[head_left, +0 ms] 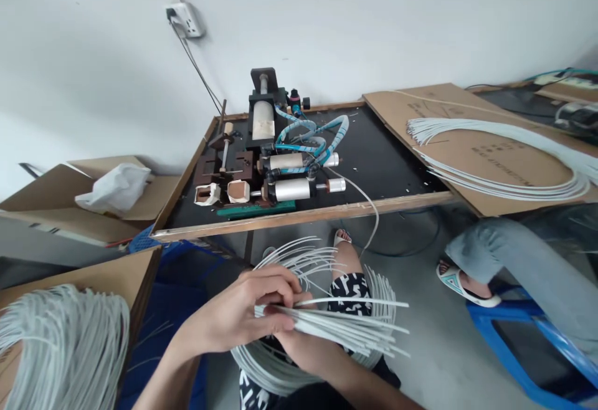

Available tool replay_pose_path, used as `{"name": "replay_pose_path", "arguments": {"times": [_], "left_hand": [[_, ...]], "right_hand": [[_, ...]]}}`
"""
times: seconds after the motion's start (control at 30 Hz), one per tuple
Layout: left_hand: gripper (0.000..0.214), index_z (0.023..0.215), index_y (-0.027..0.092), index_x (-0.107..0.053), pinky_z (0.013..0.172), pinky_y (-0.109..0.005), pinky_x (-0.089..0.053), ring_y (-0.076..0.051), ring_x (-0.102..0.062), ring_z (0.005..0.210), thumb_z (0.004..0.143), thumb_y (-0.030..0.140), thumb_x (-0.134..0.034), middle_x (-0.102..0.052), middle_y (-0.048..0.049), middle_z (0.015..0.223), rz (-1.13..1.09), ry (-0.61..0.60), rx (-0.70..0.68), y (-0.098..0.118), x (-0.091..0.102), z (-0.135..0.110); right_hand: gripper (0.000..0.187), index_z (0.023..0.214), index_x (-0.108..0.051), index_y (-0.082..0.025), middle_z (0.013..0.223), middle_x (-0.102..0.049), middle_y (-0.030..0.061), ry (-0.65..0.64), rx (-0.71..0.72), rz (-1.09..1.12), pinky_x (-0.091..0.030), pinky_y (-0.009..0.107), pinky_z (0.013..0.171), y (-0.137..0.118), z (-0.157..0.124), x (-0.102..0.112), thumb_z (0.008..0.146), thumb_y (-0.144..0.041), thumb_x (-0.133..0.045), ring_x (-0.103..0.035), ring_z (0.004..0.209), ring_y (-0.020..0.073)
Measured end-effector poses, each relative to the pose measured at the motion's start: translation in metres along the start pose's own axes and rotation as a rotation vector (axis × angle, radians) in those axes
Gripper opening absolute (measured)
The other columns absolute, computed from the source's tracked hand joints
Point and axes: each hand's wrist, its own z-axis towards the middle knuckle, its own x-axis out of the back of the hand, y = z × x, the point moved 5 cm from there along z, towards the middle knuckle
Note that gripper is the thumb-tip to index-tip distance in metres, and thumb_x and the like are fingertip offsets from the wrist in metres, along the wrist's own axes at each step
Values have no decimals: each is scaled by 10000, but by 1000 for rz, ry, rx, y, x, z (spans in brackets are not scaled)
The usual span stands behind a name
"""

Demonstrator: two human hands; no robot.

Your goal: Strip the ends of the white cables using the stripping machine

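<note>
A bundle of thin white wires [346, 329] lies across both hands above my lap, its loose ends fanned out to the right. From the left, my left hand [256, 301] closes around it, with thumb and fingers pressed on the strands. My right hand [295, 339] is wrapped around the bundle from beneath, partly hidden by the wires and my left hand. One strand stands a little apart above the others. The rest of the wire coil [275, 372] loops around over my thighs, and more curved ends [299, 254] rise behind my hands.
A pneumatic machine [289, 185] with blue hoses stands on the black, wood-edged table [387, 154]. Another wire coil [570, 179] lies on cardboard [495, 154] at right. At left are a bundle of wires [65, 341] and an open box [56, 204]. A person's leg [523, 266] rests near a blue stool [486, 329].
</note>
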Motion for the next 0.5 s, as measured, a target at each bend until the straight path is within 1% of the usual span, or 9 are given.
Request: {"name": "replay_pose_path", "arguments": {"times": [0.07,0.1,0.17,0.2,0.23,0.3,0.33,0.4,0.5], "left_hand": [[90,900,182,-669,836,-284,-524,-203,-672,1016,929,252,-718,-700,-90,1136,-7,-18,-4,0,-1,3],[96,885,181,-660,832,-281,-517,-199,-667,1004,939,247,-705,-699,-89,1120,-13,-11,-16,0,-2,4],[117,870,177,-648,826,-276,-508,-186,-659,948,965,242,-664,-697,-82,1051,-54,65,-37,-3,-1,5],[133,867,174,-646,814,-272,-506,-178,-654,910,975,251,-650,-696,-77,1004,-93,130,-36,-7,1,4],[150,865,171,-647,787,-263,-505,-169,-647,861,977,271,-649,-694,-68,950,-143,206,-23,-12,3,2],[204,855,162,-660,705,-237,-495,-147,-624,753,965,333,-675,-689,-48,836,-257,353,25,-24,6,-4],[242,842,156,-666,663,-228,-485,-139,-614,701,951,370,-694,-686,-39,779,-318,419,50,-30,8,-8],[309,811,145,-666,605,-220,-469,-128,-601,621,910,428,-739,-690,-35,699,-433,539,80,-39,10,-16],[336,815,138,-663,554,-217,-454,-121,-592,536,859,444,-793,-693,-34,624,-572,737,91,-51,17,-24]], "right_hand": [[205,804,-652,-216,848,-648,-19,-1,-33,58,-573,245,775,-4,4,1,860,-27,-598,-693,847,156],[181,827,-657,-221,844,-665,-25,2,-59,87,-580,236,762,-3,6,2,867,-50,-612,-705,835,154],[72,865,-662,-220,818,-689,-11,26,-116,125,-604,253,703,2,7,6,901,-163,-635,-726,783,175],[61,883,-667,-216,813,-701,8,46,-134,133,-620,276,696,6,6,7,924,-237,-628,-736,777,196],[118,920,-677,-209,839,-723,33,75,-141,139,-636,300,722,10,4,9,945,-304,-612,-750,812,219],[206,1003,-704,-204,951,-769,76,128,-108,156,-648,332,842,16,0,10,958,-379,-605,-765,943,245],[216,1047,-718,-218,1020,-783,78,151,-79,169,-638,338,905,18,-2,9,960,-383,-609,-762,1005,242],[197,1093,-743,-287,1084,-796,34,190,-32,195,-617,351,979,22,-4,6,957,-370,-627,-755,1055,223],[173,1013,-786,-364,1025,-816,-27,206,-25,207,-588,395,1043,37,1,8,947,-408,-631,-756,1044,227]]}}
